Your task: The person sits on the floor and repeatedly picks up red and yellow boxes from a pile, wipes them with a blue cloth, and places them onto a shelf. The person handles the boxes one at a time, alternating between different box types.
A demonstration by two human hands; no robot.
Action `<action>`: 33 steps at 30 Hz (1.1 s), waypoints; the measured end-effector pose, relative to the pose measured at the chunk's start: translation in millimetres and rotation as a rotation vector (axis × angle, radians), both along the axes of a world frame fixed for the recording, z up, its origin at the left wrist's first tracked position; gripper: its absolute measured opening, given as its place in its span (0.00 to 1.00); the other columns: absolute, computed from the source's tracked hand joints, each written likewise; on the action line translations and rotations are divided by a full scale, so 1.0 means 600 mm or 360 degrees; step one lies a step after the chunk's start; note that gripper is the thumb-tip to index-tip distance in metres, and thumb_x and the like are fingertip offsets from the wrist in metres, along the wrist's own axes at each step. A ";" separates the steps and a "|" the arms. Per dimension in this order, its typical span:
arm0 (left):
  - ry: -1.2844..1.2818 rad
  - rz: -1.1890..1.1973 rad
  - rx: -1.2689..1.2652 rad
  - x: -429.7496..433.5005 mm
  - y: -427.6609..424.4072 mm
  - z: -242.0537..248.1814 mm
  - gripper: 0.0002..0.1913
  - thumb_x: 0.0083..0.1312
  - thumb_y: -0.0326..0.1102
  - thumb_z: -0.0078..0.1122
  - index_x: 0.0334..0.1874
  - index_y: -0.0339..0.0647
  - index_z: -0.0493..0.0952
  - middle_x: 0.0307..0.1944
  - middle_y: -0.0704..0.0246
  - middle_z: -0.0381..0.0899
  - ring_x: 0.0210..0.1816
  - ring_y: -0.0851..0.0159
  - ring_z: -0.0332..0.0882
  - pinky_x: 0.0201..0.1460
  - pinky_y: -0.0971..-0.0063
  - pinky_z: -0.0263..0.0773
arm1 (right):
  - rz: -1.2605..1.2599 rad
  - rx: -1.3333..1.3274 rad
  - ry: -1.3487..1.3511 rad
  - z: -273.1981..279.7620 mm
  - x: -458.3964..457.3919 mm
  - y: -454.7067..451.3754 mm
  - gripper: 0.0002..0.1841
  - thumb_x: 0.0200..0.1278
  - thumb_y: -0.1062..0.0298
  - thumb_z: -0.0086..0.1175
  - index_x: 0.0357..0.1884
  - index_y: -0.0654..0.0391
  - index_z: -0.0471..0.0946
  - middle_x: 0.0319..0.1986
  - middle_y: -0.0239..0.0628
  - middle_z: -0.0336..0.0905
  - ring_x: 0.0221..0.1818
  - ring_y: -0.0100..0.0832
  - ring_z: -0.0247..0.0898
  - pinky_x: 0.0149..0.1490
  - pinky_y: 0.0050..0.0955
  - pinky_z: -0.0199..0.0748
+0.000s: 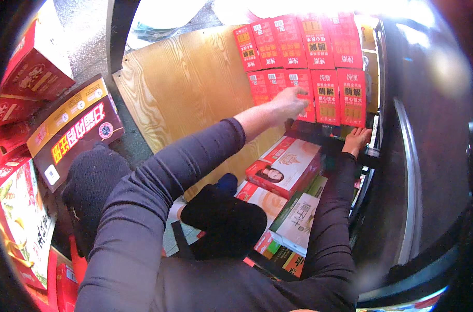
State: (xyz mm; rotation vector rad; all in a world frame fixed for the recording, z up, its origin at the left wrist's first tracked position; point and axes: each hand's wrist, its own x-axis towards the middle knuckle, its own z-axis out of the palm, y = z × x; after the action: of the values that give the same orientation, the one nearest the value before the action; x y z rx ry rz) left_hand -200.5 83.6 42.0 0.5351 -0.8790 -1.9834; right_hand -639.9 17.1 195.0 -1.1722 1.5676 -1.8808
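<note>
Two rows of red cartons [326, 43] with gold panels and writing lie side by side on a wood-grain board [189, 74]. My left hand [293, 102] reaches over the nearer row, its fingers extended above or against a red carton [299, 82]; contact is hard to tell. Low at the right, my right hand [357, 140] is at the near end of the rightmost red carton [352, 95], fingers partly spread and nothing visible in its grasp. Both forearms wear dark sleeves.
White-and-red gift boxes [285, 162] and a green-and-white carton [295, 222] are stacked just below the red rows. A dark glossy panel with a metal rail [409, 175] borders the right side. Printed cartons [78, 128] crowd the left. My dark-clothed knees occupy the foreground.
</note>
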 end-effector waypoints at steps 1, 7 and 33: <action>-0.0050 0.0009 0.0001 0.019 -0.002 0.000 0.26 0.70 0.41 0.53 0.71 0.49 0.66 0.45 0.62 0.84 0.38 0.65 0.81 0.36 0.70 0.78 | -0.0030 -0.0106 -0.0108 -0.021 0.028 0.001 0.34 0.70 0.41 0.53 0.70 0.49 0.60 0.71 0.40 0.58 0.71 0.34 0.57 0.68 0.33 0.62; -0.0457 0.0343 -0.0039 0.155 0.013 -0.010 0.20 0.68 0.40 0.52 0.62 0.51 0.77 0.40 0.64 0.83 0.35 0.66 0.81 0.34 0.69 0.77 | 0.0641 0.0226 -0.0979 -0.239 0.459 0.223 0.09 0.66 0.56 0.63 0.40 0.44 0.75 0.32 0.21 0.71 0.37 0.29 0.67 0.50 0.34 0.69; -0.2973 0.2455 -0.0449 1.077 0.825 0.169 0.22 0.66 0.43 0.64 0.60 0.42 0.76 0.35 0.55 0.84 0.36 0.60 0.83 0.39 0.66 0.77 | 0.1793 0.0932 0.0913 -0.491 0.848 0.763 0.16 0.72 0.73 0.42 0.58 0.53 0.72 0.34 0.40 0.80 0.31 0.27 0.77 0.37 0.27 0.74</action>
State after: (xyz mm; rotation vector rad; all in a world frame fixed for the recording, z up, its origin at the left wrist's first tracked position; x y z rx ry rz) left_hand 445.9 578.7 143.6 2.0560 -1.0035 0.4541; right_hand -130.9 474.7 -99.9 -1.8025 1.1046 -0.3557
